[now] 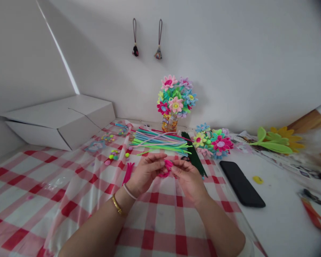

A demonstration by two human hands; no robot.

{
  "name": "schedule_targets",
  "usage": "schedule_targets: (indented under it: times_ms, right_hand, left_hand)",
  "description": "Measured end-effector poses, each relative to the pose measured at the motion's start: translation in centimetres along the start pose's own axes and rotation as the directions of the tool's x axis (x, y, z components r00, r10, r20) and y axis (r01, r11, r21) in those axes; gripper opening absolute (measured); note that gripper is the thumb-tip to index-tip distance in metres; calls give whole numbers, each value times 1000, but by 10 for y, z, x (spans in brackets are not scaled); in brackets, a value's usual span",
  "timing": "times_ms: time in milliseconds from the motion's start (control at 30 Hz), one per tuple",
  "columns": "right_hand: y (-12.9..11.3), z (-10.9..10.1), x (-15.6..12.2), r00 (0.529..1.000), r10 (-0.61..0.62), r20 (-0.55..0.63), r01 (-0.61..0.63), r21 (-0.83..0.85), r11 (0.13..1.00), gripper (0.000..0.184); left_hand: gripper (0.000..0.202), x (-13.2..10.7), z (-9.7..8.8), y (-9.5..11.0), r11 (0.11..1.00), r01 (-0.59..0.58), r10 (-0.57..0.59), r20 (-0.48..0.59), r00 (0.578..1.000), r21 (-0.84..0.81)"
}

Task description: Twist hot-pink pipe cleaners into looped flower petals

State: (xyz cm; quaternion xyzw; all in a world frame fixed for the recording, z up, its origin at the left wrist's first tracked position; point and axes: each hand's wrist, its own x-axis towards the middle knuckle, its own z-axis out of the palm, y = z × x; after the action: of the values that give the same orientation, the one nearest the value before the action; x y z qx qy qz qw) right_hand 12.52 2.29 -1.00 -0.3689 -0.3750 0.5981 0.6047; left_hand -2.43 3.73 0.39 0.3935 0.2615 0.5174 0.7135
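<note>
Between my two hands is a pink pipe cleaner [168, 165], bent into small loops. My left hand [147, 170] pinches its left side with thumb and forefinger. On its right side, my right hand [188, 177] grips it between thumb and fingertips. Both hands are raised over the checked tablecloth, and the fingers hide part of the loops. Short pink pipe cleaners [128, 173] lie just left of my left wrist. Beyond my hands is a heap of blue, green and lilac pipe cleaners [160, 140]. Dark green stems [194, 157] lie behind my right hand.
A vase of fuzzy flowers [170, 122] stands by the wall, with more flowers [214, 142] lying to its right. A white box [85, 121] sits at the back left. Coloured pompoms [113, 155] lie near it. A black phone [241, 183] rests at the right.
</note>
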Motion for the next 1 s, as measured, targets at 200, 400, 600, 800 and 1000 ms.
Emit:
schedule_targets:
  times_ms: [200, 400, 600, 800, 1000]
  right_hand:
    - [-1, 2, -1, 1000, 4, 15, -4, -8, 1000, 22]
    - [-3, 4, -3, 1000, -6, 6, 6, -10, 1000, 23]
    - [-3, 3, -1, 1000, 3, 5, -3, 32, 999, 24]
    - [-4, 5, -2, 1000, 20, 10, -20, 46, 999, 23]
    - [-8, 10, -5, 998, 55, 29, -58, 91, 994, 22]
  left_hand:
    - [22, -1, 1, 2, 999, 44, -44, -26, 999, -17]
    - [20, -1, 1, 3, 999, 36, -36, 24, 999, -18]
    - [21, -1, 0, 3, 999, 33, -34, -27, 999, -40]
    - [20, 0, 0, 0, 998, 7, -8, -9, 1000, -64]
    - [21, 0, -1, 2, 994, -5, 4, -10, 1000, -108]
